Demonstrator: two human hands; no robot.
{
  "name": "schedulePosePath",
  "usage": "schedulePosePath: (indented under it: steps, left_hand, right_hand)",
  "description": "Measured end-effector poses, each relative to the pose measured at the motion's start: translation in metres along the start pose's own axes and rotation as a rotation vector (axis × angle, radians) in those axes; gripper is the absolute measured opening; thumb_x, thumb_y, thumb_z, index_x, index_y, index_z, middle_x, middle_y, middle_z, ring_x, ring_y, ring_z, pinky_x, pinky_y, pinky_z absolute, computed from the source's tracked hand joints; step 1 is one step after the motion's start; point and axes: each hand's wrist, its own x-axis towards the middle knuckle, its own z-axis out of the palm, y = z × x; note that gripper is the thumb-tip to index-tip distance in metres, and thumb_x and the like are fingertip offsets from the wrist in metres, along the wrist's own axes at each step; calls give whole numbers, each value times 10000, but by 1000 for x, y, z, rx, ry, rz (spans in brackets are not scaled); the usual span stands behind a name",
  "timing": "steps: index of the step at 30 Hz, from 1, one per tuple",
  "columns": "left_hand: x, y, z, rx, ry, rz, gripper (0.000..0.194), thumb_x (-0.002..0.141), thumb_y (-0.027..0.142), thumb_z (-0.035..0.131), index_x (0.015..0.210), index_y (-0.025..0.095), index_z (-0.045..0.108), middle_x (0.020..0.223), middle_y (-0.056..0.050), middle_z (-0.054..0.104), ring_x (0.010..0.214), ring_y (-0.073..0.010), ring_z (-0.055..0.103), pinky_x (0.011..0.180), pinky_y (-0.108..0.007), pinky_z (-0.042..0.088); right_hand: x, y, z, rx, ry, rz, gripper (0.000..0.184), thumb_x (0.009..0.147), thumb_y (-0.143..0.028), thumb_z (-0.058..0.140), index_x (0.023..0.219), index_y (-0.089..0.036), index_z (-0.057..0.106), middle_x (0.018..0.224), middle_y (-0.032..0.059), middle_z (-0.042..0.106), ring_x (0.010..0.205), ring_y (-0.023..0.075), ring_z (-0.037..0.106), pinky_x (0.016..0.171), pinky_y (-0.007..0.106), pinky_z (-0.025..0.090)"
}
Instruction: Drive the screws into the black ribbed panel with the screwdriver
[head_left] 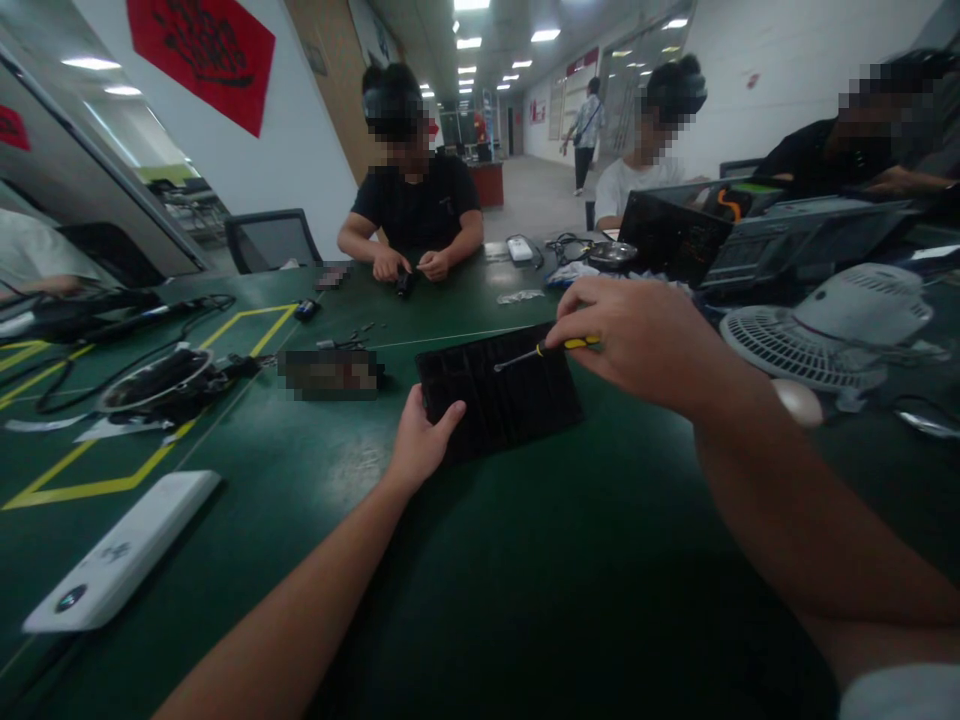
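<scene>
My left hand [426,440] grips the near left side of a flat black panel [502,400], its thumb lying over the top face. Ribs and shallow recesses run across this panel, which is tilted a little above the green table. Over the panel's right part, my right hand [622,340] pinches a screwdriver [574,343] by its black and yellow handle. The metal shaft points left and slightly down, and its tip is above or against the panel; I cannot tell whether they touch.
On the right lies a white fan [825,330], beside grey open equipment [802,245]. A white power strip [124,550] rests at near left. Wire coils [161,385] and cables lie beyond it on the table [315,560]. Across sits a person in black [416,215]; others are at right.
</scene>
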Motion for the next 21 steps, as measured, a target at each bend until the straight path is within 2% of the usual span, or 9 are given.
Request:
schedulePosePath:
  steps: [7,14,21]
  left_hand:
    - [-1,2,0,-9,-2,-15,469,850,410,818,1226,232,601,1236,-100,756,1205,-307,740,1121,-555,578]
    - [0,3,0,13,4,3,467,847,405,821,1220,230,603,1226,-96,763,1202,-306,744,1129,-546,571]
    - [0,1,0,7,9,-14,483,841,409,831,1229,222,611,1264,-120,755,1232,-322,734,1122,-567,571]
  right_hand:
    - [0,-1,1,19,6,-2,325,966,-168,597,1063,-282,885,1199,85,745,938,251,678,681,369,386]
    - [0,-3,2,46,15,-10,314,964,-164,601,1050,-271,884,1168,95,741,930,248,673,654,354,337]
    - [-1,-4,1,40,2,12,299,968,-184,620,1105,-266,873,1157,91,747,893,240,676,632,349,331]
